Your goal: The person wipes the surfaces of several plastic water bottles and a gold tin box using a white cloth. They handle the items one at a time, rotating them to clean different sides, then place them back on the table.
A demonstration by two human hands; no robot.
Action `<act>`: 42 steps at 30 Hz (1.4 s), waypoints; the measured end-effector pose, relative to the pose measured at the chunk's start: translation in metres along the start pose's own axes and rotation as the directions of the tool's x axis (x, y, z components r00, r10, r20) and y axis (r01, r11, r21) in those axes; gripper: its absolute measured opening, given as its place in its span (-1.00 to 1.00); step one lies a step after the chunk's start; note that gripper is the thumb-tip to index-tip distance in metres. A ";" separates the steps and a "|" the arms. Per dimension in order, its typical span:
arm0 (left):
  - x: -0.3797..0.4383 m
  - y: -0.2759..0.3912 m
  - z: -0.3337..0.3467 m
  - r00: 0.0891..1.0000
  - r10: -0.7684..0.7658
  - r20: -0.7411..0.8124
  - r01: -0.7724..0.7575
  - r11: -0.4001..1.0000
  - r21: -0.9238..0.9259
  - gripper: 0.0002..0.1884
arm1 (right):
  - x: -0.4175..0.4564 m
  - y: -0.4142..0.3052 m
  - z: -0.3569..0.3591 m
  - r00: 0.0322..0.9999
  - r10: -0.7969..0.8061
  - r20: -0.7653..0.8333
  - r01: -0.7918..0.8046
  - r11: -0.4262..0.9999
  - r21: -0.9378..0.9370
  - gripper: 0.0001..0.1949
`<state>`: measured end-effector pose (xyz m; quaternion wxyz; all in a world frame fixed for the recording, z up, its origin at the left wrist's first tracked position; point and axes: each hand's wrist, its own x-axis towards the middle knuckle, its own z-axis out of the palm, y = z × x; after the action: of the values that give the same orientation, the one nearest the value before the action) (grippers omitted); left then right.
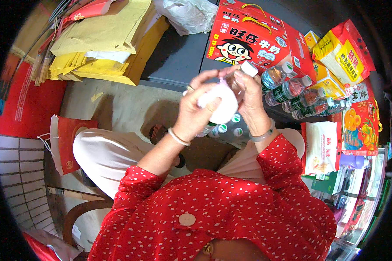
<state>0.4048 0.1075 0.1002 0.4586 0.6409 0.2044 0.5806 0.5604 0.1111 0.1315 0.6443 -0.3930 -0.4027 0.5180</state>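
My right hand [252,93] grips a clear plastic bottle [234,85] near its top, with the thumb just below the white cap [249,68]. In my left hand [196,101] is a bunched white cloth [224,106], pressed against the side of the bottle. The bottle is tilted, and its lower part is hidden behind the cloth and fingers. Below my hands, between my knees, several capped clear bottles [222,128] stand together. More water bottles [285,91] are lined up on the dark surface to the right of my right hand.
Red milk cartons [248,39] with yellow handles stand ahead on a dark cabinet top [176,55]. Yellow envelopes [98,42] are stacked at the left. Noodle packs [344,52] and a yellow peach box [359,130] sit at the right. A red paper bag [70,143] stands beside my left knee.
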 end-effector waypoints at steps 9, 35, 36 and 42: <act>-0.034 -0.038 -0.002 0.987 -0.015 -0.159 0.040 0.987 0.156 -0.71 | 0.011 -0.014 -0.014 0.976 -0.216 0.018 0.216 0.976 -0.019 -0.78; -0.052 -0.081 -0.015 0.562 -0.776 0.287 0.556 0.097 -0.825 -0.52 | 0.006 -0.046 -0.009 0.915 -0.339 0.219 0.374 0.506 -0.777 -0.57; -0.050 -0.081 -0.015 0.567 -0.784 0.251 0.534 0.118 -0.837 -0.52 | 0.003 -0.051 -0.005 0.912 -0.348 0.215 0.361 0.438 -0.823 -0.54; -0.036 -0.068 -0.027 0.631 -0.764 0.131 0.469 0.241 -0.850 -0.62 | -0.002 -0.063 -0.001 0.926 -0.284 0.247 0.343 0.365 -0.866 -0.56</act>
<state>0.3897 0.1221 0.0218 0.8542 0.1066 0.2138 0.4619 0.5834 0.0989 0.1889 0.4105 -0.5754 -0.6999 0.1029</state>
